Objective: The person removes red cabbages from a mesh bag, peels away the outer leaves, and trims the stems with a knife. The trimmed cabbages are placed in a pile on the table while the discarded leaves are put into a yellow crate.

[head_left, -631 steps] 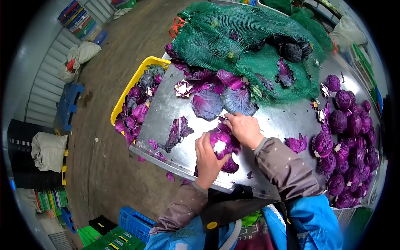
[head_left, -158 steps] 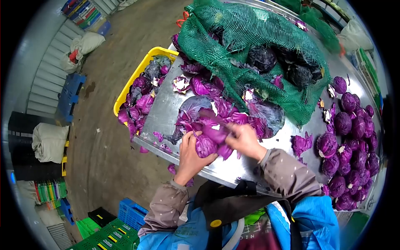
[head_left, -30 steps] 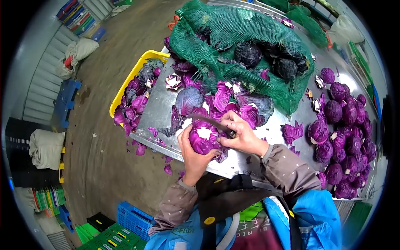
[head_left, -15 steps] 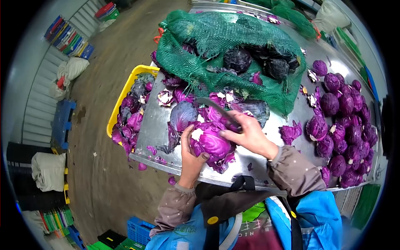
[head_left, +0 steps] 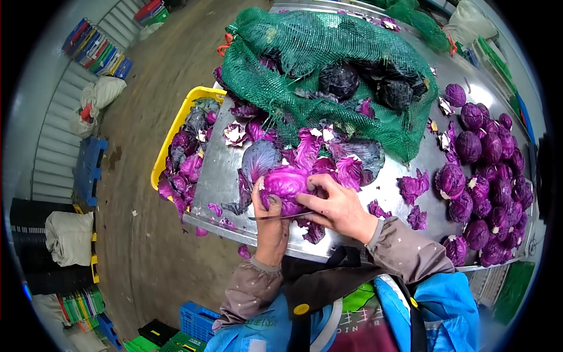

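My left hand point(head_left: 271, 229) is wrapped around the left side of a red cabbage point(head_left: 285, 183), its thumb on the near face. With my right hand point(head_left: 340, 206) I grip a knife point(head_left: 284, 217); its thin dark blade points left below the cabbage and crosses in front of my left hand. The thumb and fingers of that right hand press on the cabbage's right side. Loose purple leaves point(head_left: 350, 170) lie around the cabbage on the metal table point(head_left: 220, 188). How the knife handle sits in the palm is hidden.
A green mesh bag point(head_left: 281, 44) with dark cabbages covers the table's far side. Trimmed red cabbages point(head_left: 487, 182) are heaped at the right. A yellow crate point(head_left: 157, 164) full of leaves stands beyond the left edge. Blue crates point(head_left: 196, 321) sit on the floor.
My right hand has swung the knife from above the cabbage, blade pointing up-left, to below it. The cabbage has turned and shifted up-left. More loose leaves lie to its right.
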Demonstrator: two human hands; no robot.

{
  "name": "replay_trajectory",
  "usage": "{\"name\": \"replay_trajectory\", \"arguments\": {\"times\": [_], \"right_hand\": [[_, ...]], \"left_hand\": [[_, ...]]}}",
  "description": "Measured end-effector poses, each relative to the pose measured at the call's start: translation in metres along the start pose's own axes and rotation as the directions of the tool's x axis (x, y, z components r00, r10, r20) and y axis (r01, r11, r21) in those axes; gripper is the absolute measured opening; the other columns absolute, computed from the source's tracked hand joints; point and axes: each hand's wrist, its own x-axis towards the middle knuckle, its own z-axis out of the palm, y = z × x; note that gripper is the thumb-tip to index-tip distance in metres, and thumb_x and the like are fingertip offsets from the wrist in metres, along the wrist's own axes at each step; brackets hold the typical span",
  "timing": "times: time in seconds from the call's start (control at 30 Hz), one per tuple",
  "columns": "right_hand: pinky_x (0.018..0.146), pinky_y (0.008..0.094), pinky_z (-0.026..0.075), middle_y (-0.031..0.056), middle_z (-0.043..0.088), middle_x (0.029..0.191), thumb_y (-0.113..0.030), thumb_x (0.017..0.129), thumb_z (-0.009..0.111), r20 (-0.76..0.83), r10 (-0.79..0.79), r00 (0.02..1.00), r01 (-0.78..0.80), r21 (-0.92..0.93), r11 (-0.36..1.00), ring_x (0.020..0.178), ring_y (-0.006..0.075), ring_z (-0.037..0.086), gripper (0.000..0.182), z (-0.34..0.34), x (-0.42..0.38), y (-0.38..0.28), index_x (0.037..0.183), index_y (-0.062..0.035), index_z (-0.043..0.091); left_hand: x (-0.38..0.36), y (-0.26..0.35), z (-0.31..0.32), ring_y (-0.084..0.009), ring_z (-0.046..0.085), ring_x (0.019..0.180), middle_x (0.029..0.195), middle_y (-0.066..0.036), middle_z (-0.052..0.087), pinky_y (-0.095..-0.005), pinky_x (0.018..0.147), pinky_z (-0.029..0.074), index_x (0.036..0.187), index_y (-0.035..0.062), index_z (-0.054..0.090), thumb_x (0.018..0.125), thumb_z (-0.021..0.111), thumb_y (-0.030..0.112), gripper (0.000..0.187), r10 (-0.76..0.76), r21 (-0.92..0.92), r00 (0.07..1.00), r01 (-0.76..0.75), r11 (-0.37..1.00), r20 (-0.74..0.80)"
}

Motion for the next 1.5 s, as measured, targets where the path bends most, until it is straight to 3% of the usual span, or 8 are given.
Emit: {"name": "replay_trajectory", "arguments": {"times": [0.27,0.33,0.37,0.53,0.63,0.87,1.3,1.5], "right_hand": [[0.058,0.0302,0.049,0.0067,0.056,0.084,-0.011,0.071,0.070,0.056,-0.226,0.973,0.229,-0.072,0.971,0.073,0.0222,0.060,0.028,-0.006,-0.013,0.021,0.095,-0.0059,0.058],[0.057,0.0301,0.050,0.0077,0.058,0.082,-0.009,0.079,0.065,-0.152,-0.006,0.988,0.019,0.085,0.996,0.068,0.0203,0.059,0.023,-0.001,-0.030,0.047,0.100,-0.0043,0.056],[0.061,0.0292,0.050,0.0069,0.061,0.081,-0.008,0.085,0.061,-0.158,0.404,0.901,-0.312,0.410,0.857,0.066,0.0150,0.059,0.025,0.005,-0.035,0.057,0.108,0.0010,0.055],[0.045,0.0224,0.044,0.0050,0.060,0.090,-0.012,0.086,0.062,0.286,0.528,0.800,-0.509,0.789,0.344,0.055,0.0054,0.052,0.046,-0.017,-0.009,0.014,0.127,-0.0020,0.045],[0.095,0.0344,0.042,0.0148,0.058,0.116,-0.027,0.072,0.077,0.135,0.442,0.887,-0.406,0.682,0.608,0.108,0.0213,0.054,0.081,-0.012,-0.001,0.000,0.135,-0.0013,0.032],[0.076,0.0381,0.053,0.0195,0.057,0.115,-0.022,0.066,0.073,-0.146,0.136,0.980,-0.131,0.046,0.990,0.094,0.0345,0.062,0.061,-0.004,-0.011,0.005,0.120,-0.0039,0.051],[0.058,0.0330,0.051,0.0034,0.055,0.113,-0.012,0.074,0.068,0.183,-0.259,0.948,0.234,0.146,0.961,0.087,0.0244,0.063,0.027,-0.035,0.006,0.014,0.098,-0.0162,0.057],[0.065,0.0310,0.050,0.0094,0.063,0.088,-0.006,0.076,0.069,0.010,0.329,0.944,-0.324,0.208,0.923,0.076,0.0197,0.063,0.032,-0.062,0.007,0.049,0.106,-0.0016,0.056]], "left_hand": [[-0.007,0.009,0.010,-0.0242,0.053,0.110,0.121,-0.011,0.049,-0.0409,0.092,0.049,0.130,0.0101,0.035,0.091,0.051,0.046,0.055,-0.130,-0.005,0.991,0.130,0.991,-0.011],[-0.002,0.011,0.001,-0.0294,0.048,0.118,0.129,-0.014,0.044,-0.0492,0.099,0.042,0.135,0.0115,0.032,0.089,0.046,0.056,0.065,-0.143,-0.030,0.988,0.145,0.989,0.050],[-0.003,0.015,0.001,-0.0314,0.044,0.122,0.133,-0.016,0.040,-0.0522,0.102,0.037,0.137,0.0123,0.030,0.087,0.045,0.060,0.071,-0.194,-0.164,0.977,0.206,0.965,0.087],[-0.001,0.005,-0.003,-0.0421,0.031,0.130,0.142,-0.020,0.028,-0.0594,0.106,0.027,0.143,0.0169,0.019,0.080,0.039,0.073,0.087,-0.287,-0.448,0.860,0.473,0.758,0.423],[-0.001,0.009,-0.006,-0.0371,0.032,0.130,0.142,-0.016,0.027,-0.0569,0.105,0.031,0.143,0.0175,0.018,0.081,0.048,0.065,0.084,-0.322,-0.179,0.884,0.397,0.900,0.338],[-0.006,0.015,-0.004,-0.0258,0.049,0.117,0.132,-0.011,0.038,-0.0427,0.091,0.051,0.139,0.0144,0.024,0.084,0.065,0.040,0.074,-0.228,0.088,0.958,0.215,0.973,0.176],[-0.013,0.022,-0.013,-0.0208,0.052,0.113,0.125,-0.010,0.047,-0.0362,0.093,0.048,0.135,0.0124,0.032,0.089,0.056,0.035,0.056,-0.291,0.150,0.955,0.280,0.948,0.053],[-0.014,0.014,-0.052,-0.0259,0.055,0.113,0.126,-0.016,0.052,-0.0419,0.098,0.045,0.131,-0.0006,0.041,0.084,0.059,0.035,0.062,-0.336,-0.084,0.919,0.359,0.930,0.208]]}}
